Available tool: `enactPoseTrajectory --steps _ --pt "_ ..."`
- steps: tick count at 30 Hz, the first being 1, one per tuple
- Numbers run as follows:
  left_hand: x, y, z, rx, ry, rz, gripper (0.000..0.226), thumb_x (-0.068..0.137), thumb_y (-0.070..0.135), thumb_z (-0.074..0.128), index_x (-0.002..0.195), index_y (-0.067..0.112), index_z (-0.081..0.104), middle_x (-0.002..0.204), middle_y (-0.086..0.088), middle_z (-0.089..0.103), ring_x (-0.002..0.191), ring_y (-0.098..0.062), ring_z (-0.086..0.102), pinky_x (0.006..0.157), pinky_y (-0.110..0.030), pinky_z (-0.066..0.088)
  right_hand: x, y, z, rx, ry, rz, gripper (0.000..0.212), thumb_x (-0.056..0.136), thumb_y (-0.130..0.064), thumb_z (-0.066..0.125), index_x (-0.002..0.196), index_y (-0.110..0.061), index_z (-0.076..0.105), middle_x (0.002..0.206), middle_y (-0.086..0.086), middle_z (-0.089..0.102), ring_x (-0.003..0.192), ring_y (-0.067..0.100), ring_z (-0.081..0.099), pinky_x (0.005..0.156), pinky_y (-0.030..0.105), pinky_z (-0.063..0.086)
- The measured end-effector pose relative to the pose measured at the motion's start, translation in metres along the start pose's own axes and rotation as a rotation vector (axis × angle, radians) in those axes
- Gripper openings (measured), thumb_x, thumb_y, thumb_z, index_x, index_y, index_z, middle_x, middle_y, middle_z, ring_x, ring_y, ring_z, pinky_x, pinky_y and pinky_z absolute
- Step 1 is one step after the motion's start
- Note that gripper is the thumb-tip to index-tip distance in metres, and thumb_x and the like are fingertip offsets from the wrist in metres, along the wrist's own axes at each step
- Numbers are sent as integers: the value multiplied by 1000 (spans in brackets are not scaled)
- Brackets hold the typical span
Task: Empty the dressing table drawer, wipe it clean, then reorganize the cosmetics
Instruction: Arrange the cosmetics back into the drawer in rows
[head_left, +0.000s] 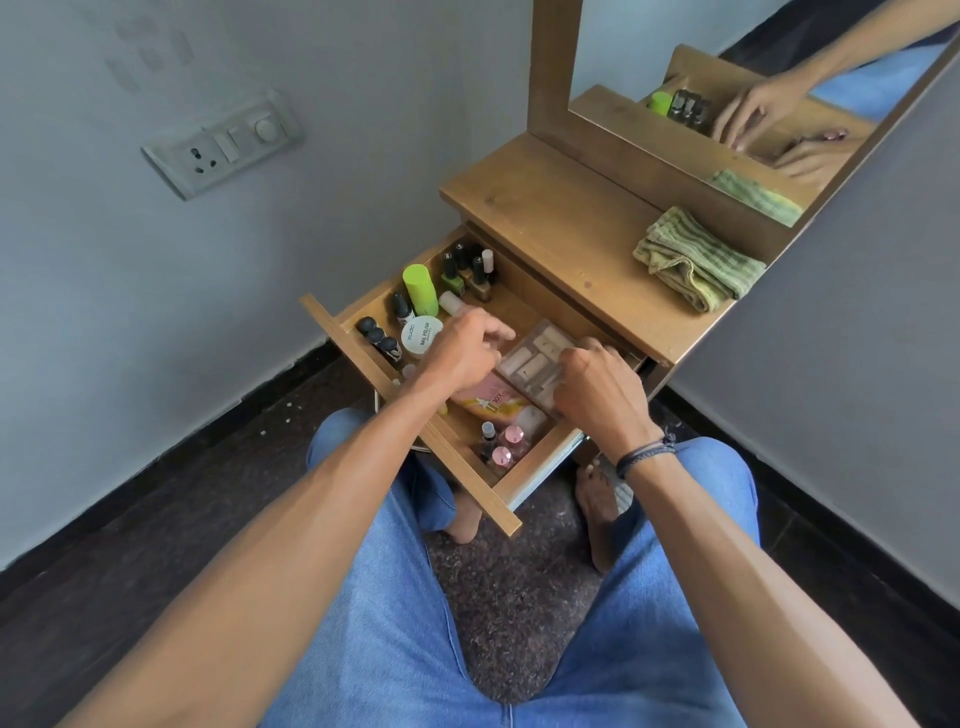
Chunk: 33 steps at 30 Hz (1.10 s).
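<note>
The wooden drawer (415, 415) of the dressing table is pulled out over my knees. It holds a clear palette case (535, 358), a pink packet (488, 402), a white nail polish remover jar (422, 336), a lime green bottle (420, 288), several nail polish bottles (470, 270) at the back, black-capped bottles (379, 338) at the left and pink-capped bottles (506, 447) at the front. My left hand (465, 348) hovers over the drawer's middle, fingers curled near the palette's left edge. My right hand (597, 387) grips the palette's right side.
A folded green striped cloth (696, 260) lies on the dressing table top (561, 218) beside the mirror (753, 104). A wall socket panel (223, 143) is at the left. My knees and bare feet are under the drawer on dark flooring.
</note>
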<state>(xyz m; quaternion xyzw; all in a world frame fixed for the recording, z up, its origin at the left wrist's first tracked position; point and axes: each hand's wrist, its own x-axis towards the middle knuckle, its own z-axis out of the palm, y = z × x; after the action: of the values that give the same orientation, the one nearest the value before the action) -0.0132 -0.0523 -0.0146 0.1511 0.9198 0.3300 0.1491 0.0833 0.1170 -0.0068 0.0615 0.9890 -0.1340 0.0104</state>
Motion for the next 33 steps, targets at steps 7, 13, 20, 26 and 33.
enactPoseTrajectory --steps 7,13,20,26,33 --pt "-41 -8 -61 -359 513 -28 37 86 -6 59 100 23 77 104 9 71 94 -3 68 82 -10 51 -31 3 4 242 236 -92 14 87 -9 64 95 -12 76 98 2 71 86 25 66 74 41 56" --pt "-95 -47 -63 -778 835 -406 47 82 -12 51 116 15 72 113 -2 72 101 -6 66 79 -11 50 -55 3 17 380 330 -49 12 91 -11 66 95 -15 76 93 -2 71 82 19 64 74 37 54" --pt "-127 -48 -28 -782 485 -531 56 89 -11 50 137 17 58 124 10 63 105 -1 59 93 -18 41 -63 6 28 411 391 -77 12 89 -6 71 97 -13 76 89 -1 64 84 19 58 77 32 48" --pt "-129 -53 -12 -594 315 -577 69 84 -2 52 147 26 49 134 2 64 123 -15 59 107 -34 47 -67 9 27 416 365 -108 15 89 -6 71 101 -14 76 93 -3 62 87 17 56 78 34 49" --pt "-130 -59 -9 -521 303 -515 66 80 6 56 140 33 52 135 4 60 118 -14 61 87 -25 48 -67 9 28 413 352 -118 17 89 -4 69 102 -14 76 94 -2 61 88 17 54 79 34 48"
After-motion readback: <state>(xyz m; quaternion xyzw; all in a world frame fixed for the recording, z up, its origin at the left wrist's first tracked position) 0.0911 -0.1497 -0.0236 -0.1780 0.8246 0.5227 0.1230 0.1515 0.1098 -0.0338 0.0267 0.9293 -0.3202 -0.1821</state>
